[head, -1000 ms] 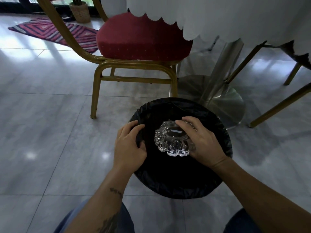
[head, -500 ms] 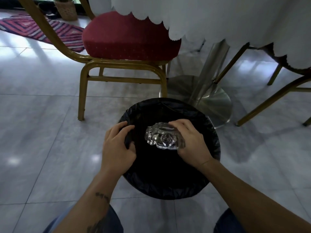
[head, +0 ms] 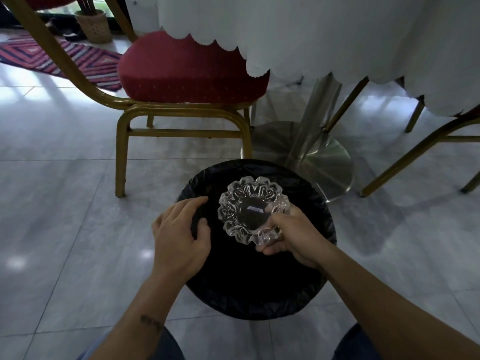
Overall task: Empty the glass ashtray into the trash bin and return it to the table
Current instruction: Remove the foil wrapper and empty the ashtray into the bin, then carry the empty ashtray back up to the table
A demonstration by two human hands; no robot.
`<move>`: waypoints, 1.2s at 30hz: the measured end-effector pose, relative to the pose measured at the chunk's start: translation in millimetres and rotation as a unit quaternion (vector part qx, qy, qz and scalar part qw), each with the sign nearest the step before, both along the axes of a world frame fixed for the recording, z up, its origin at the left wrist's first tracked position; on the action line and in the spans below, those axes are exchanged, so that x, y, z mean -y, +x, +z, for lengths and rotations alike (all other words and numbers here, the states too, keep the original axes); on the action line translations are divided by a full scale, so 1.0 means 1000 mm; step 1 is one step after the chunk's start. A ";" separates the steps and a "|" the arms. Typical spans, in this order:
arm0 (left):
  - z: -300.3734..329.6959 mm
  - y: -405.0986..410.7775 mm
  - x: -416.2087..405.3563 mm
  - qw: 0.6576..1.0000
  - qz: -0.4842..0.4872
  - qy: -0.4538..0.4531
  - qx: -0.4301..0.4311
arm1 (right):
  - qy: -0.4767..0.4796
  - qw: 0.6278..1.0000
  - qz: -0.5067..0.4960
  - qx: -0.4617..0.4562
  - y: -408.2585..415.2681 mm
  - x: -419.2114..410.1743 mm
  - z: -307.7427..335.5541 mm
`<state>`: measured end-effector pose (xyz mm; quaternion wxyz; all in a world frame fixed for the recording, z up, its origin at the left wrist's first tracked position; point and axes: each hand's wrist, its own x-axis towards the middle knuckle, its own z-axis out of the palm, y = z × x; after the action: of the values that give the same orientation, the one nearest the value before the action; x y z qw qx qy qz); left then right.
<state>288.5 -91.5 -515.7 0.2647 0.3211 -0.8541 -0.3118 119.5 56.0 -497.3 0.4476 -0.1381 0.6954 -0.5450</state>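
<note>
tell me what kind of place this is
Probably a dining or banquet room: a table draped in a scalloped white tablecloth on a metal pedestal base, and gold-framed red-cushioned banquet chairs on a polished tile floor.

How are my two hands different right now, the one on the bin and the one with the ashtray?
The left hand lies palm down on the trash bin rim, holding nothing; the right hand pinches the glass ashtray by its near edge. The left fingers curl over the liner; the right cup under glass. Both are over the bin.
</note>
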 end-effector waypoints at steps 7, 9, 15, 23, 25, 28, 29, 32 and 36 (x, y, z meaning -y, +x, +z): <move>0.061 -0.021 -0.016 0.943 -0.052 0.318 -0.083 | -0.004 0.995 0.038 0.087 0.000 -0.003 0.047; 0.088 -0.020 -0.017 0.932 -0.027 0.353 -0.079 | 0.001 0.993 0.050 0.104 0.004 -0.002 0.074; 0.167 0.004 -0.024 0.916 0.026 0.399 -0.042 | 0.067 0.992 0.019 0.110 0.023 0.008 0.148; 0.256 0.050 -0.022 0.914 0.091 0.396 0.006 | 0.047 0.994 0.017 0.100 0.074 0.011 0.226; 0.285 0.058 -0.025 0.911 0.089 0.402 0.005 | 0.041 0.994 0.007 0.098 0.083 0.008 0.253; 0.343 0.062 -0.026 0.911 0.078 0.406 0.002 | 0.036 0.996 0.002 0.087 0.086 0.001 0.306; 0.364 0.062 -0.026 0.911 0.073 0.406 0.000 | 0.033 0.996 0.004 0.082 0.085 -0.001 0.326; 0.427 0.057 -0.025 0.907 0.049 0.417 -0.011 | 0.031 0.997 -0.003 0.074 0.080 -0.004 0.390; 0.501 0.039 -0.024 0.908 -0.006 0.418 -0.023 | -0.006 0.998 -0.016 0.065 0.062 -0.016 0.474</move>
<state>327.0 -67.6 -14.8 0.1242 0.3902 -0.6407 -0.6495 181.9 71.6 -23.4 0.4824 -0.0941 0.6634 -0.5643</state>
